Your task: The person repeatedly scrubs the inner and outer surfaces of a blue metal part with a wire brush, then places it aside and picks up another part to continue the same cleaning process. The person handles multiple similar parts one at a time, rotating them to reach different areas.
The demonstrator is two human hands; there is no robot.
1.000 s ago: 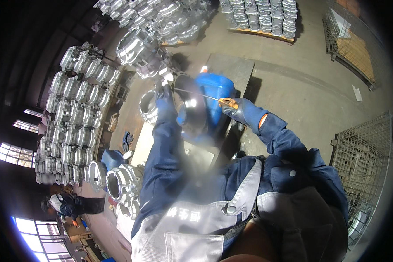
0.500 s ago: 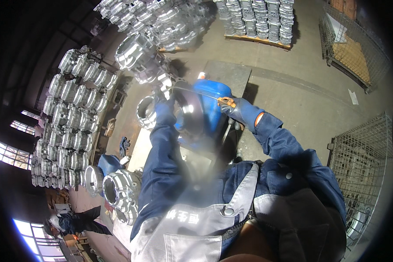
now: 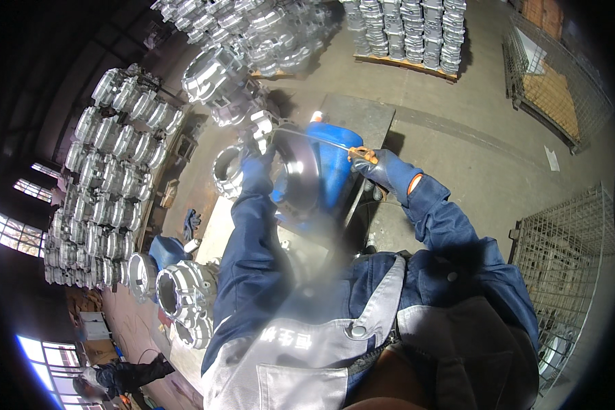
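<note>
My right hand (image 3: 388, 169), in a dark blue glove, is closed round the orange handle of a long thin-shafted hand tool (image 3: 363, 155). The tool's thin shaft runs leftward to a bright metal casting (image 3: 262, 130); its exact tip is hard to make out. At that casting is my gloved left hand (image 3: 255, 156), its fingers mostly hidden by glare and blur. A blue plastic drum (image 3: 335, 164) lies beyond and between my hands. Next to it a large dark round shape (image 3: 297, 167) is smeared by a hazy patch in the picture.
Stacked silver castings (image 3: 109, 171) stand at the left, more (image 3: 403, 34) on a pallet at the back. Several loose housings (image 3: 184, 294) sit left of my arm, near a dark glove (image 3: 192, 223). Wire cages (image 3: 560, 273) stand at the right. Another person (image 3: 116, 379) is at lower left.
My right hand has moved slightly to the right with the tool, drawing its handle away from the casting. My left hand stays at the casting. The other person has shifted posture.
</note>
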